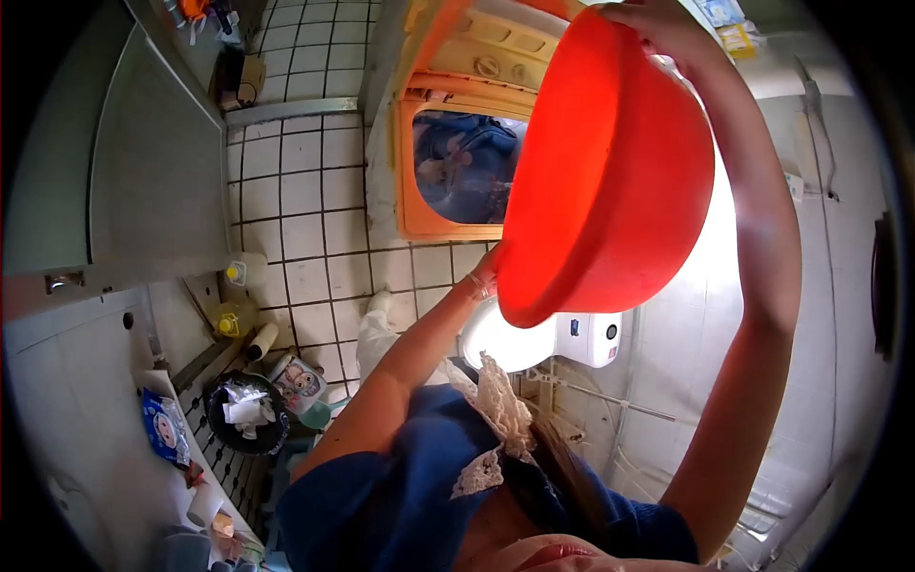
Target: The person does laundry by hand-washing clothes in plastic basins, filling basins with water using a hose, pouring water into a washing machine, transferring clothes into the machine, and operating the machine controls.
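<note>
A large red plastic basin (pixel 658 191) is held up on its side, its opening turned to the left. My right hand (pixel 658 24) grips the rim at the far end, fingers partly hidden. At the near end of the rim is my left hand (pixel 486 274), mostly covered by the basin, with a clear band on the wrist. Beyond and partly behind the basin stands an orange-framed washing machine (pixel 448 232) with its tub open. Dark blue wet-looking clothes (pixel 467 153) lie in the tub. The inside of the basin shows only bare red plastic.
White tiled floor (pixel 305 229) runs along the left. A black-lined trash bin (pixel 272 434) with white paper, a yellow-capped bottle (pixel 233 319) and a blue packet (pixel 164 429) are at lower left. A white rounded fixture (pixel 505 338) sits under the basin, beside a white box-shaped device (pixel 596 340).
</note>
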Motion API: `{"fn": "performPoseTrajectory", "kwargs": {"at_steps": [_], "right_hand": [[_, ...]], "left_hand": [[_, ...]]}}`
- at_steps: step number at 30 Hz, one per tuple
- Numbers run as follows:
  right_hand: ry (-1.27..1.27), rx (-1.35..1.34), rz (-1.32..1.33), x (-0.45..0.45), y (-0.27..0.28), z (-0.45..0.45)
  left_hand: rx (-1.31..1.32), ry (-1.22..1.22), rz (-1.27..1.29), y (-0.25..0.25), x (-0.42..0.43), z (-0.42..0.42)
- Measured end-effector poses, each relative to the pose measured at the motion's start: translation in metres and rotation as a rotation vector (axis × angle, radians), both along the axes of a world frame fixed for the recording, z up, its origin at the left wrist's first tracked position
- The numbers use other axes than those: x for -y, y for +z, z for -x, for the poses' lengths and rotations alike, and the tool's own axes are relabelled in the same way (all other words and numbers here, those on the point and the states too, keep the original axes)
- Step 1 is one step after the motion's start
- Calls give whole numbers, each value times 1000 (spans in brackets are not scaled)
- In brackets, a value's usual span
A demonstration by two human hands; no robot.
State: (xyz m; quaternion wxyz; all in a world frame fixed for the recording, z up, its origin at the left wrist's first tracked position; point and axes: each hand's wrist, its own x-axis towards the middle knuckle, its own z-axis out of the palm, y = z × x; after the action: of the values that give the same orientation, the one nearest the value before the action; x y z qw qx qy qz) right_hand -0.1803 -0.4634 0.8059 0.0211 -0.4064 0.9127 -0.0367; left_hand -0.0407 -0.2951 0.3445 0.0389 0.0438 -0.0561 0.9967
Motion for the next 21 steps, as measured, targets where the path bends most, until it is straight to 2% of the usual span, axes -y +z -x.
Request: {"fn": "performPoseTrajectory", "kwargs": {"at_steps": [1,4,5,6,10,12,15,16,18,19,20,21], "right_hand": [[-13,10,3,-9,7,-2],[57,304,63,-80,30,56],[15,349,62,-113,40,69],[-32,314,177,-146,43,68],[-399,375,335,-297,54,59],[-519,421,474,-392,33,59],[-783,519,467,-523,-14,25],[-906,528,470,-563,-36,3],[-336,181,244,-693,-115,-28],[-711,660,534,-712,-135,-58],[-1054,1145,856,-716,-154,-84],[-1173,1157,962,-724,-176,-113]], "left_hand": [[56,5,51,-1,1,1],[198,22,166,0,9,8],[231,30,177,4,15,9],[264,37,189,7,20,10],[386,88,577,11,34,23],[413,97,739,40,35,33],[278,243,1032,50,21,59],[228,209,1079,61,15,65],[198,106,1195,86,-10,88],[137,112,1216,98,-23,89],[121,-25,1373,89,-32,100],[110,-57,1220,95,-53,105]]}}
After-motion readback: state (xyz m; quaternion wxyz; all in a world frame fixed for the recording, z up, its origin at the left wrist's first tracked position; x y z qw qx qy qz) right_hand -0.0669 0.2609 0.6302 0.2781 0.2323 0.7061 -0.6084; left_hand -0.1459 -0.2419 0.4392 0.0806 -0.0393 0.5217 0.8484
